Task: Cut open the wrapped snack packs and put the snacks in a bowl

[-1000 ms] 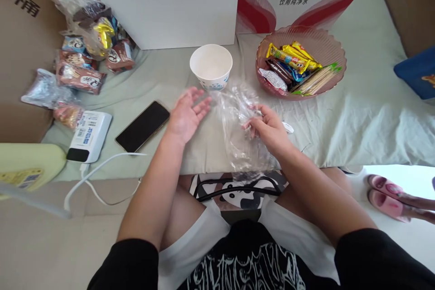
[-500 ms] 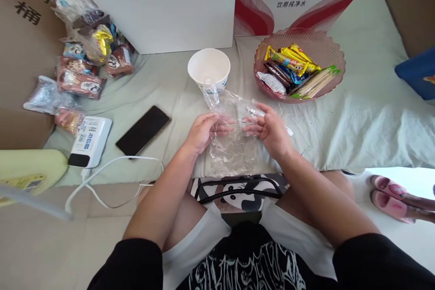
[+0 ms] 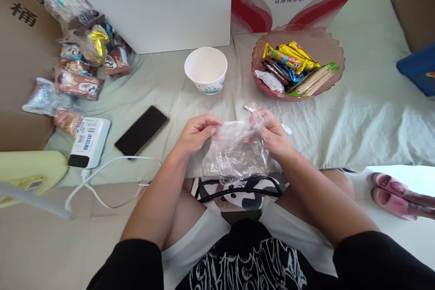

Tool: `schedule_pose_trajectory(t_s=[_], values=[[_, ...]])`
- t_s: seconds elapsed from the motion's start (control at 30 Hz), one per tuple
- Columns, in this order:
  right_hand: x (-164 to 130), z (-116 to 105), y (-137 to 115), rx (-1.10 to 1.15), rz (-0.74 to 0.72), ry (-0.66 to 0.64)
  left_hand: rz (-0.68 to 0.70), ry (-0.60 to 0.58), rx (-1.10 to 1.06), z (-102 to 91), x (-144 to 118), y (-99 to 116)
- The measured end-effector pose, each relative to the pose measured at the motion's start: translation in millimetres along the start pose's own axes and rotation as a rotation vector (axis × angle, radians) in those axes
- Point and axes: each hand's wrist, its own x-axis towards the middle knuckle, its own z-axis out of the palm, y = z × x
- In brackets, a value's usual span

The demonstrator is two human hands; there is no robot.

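Observation:
A crinkled clear plastic bag (image 3: 238, 156) stretches between my hands at the front of the cloth-covered surface. Its left upper corner is pinched by my left hand (image 3: 200, 133), thumb against fingers. At the other side my right hand (image 3: 272, 133) grips a bunched part of the plastic, which partly hides its fingers. A small cutter (image 3: 286, 129) lies under and beside my right hand, mostly covered by it; a metal tip (image 3: 249, 108) sticks out beyond the fingers. Behind the bag stands a white paper bowl (image 3: 206, 70) with blue print, upright and apart from my hands.
A pink ribbed bowl (image 3: 335, 65) holds wrapped snacks and sticks. To the left lie a phone (image 3: 142, 131), a white power bank (image 3: 90, 142) with a cable, and several snack packs (image 3: 79, 84). White boxes (image 3: 183, 13) stand behind. Another person's feet in pink slippers (image 3: 390, 197) show at right.
The plastic bag has come down away from the paper bowl and is folded lower. My fingers, loosely spread inside or behind it before, are now closed on its edge.

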Motion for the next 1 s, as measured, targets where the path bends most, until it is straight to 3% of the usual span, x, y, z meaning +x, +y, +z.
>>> schedule_pose_trajectory(t_s=[0.17,0.27,0.43,0.5,0.57,0.63,0.7,0.8,0.87,1.0], values=[[8.5,-4.5,7.2,-0.066,-0.082,0.139,0.132,0.037,0.045,-3.8,-0.2,0.5],[12.7,-5.1,9.8,-0.025,-0.055,0.231,0.192,0.022,0.103,-8.9,2.0,-2.0],[6.6,3.0,7.1,-0.035,0.078,0.076,0.212,0.007,0.062,-10.0,3.5,-7.6],[3.7,7.2,6.1,-0.061,0.070,0.069,0.155,0.024,-0.089,-4.3,1.7,-6.5],[2.9,9.8,6.0,-0.049,0.026,0.103,0.010,-0.023,-0.220,3.3,-0.2,-3.8],[4.2,9.7,6.2,-0.017,-0.015,0.143,-0.165,-0.112,-0.245,9.8,-0.9,-1.4],[6.6,7.1,6.1,0.024,-0.025,0.152,-0.261,-0.130,-0.213,13.1,0.0,-0.5],[8.8,1.4,5.3,-0.042,0.042,0.021,-0.257,-0.039,-0.164,11.6,2.3,-0.3],[8.3,-1.3,5.3,-0.133,0.093,-0.071,-0.251,-0.049,-0.115,8.2,2.5,1.2],[4.4,-1.6,5.2,-0.075,0.086,-0.027,-0.235,-0.136,-0.136,2.0,-0.4,7.4]])
